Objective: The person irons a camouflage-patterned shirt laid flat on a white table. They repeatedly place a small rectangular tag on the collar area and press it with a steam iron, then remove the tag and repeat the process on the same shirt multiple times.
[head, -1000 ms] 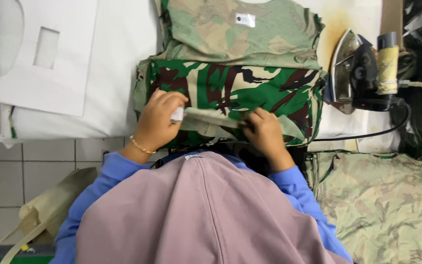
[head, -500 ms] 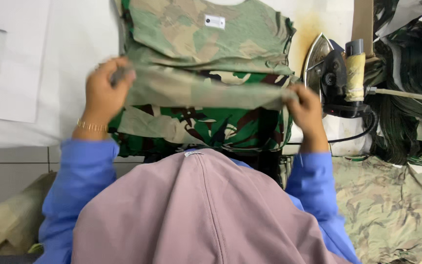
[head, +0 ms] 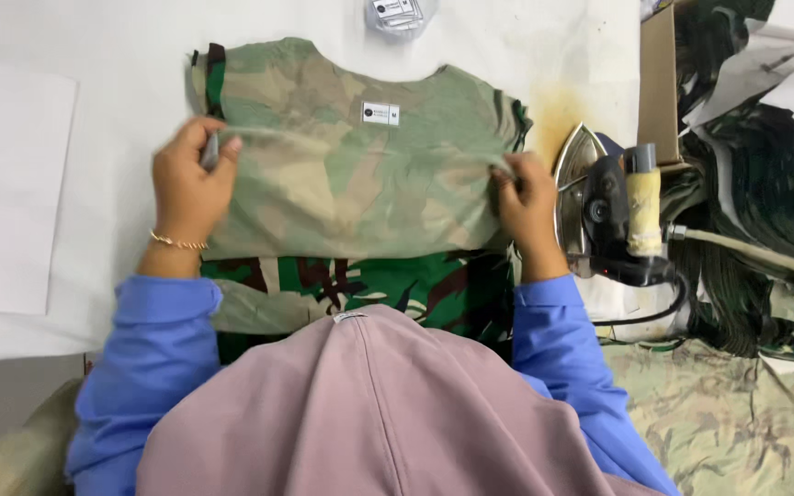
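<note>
Pinching camo shirt (head: 351, 184) w/ both hands, L (head: 187, 179) & R (head: 527, 207) (collar away, crosswise).

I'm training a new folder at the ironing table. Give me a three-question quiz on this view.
1. True or false: both hands grip the camouflage shirt.
2. Where does the iron stand? A) beside the right hand B) beside the left hand C) on the shirt
3. What does the left wrist wear?

Key: 1 true, each hand pinches one side of a folded edge; 2 A; 3 a thin bracelet.
</note>
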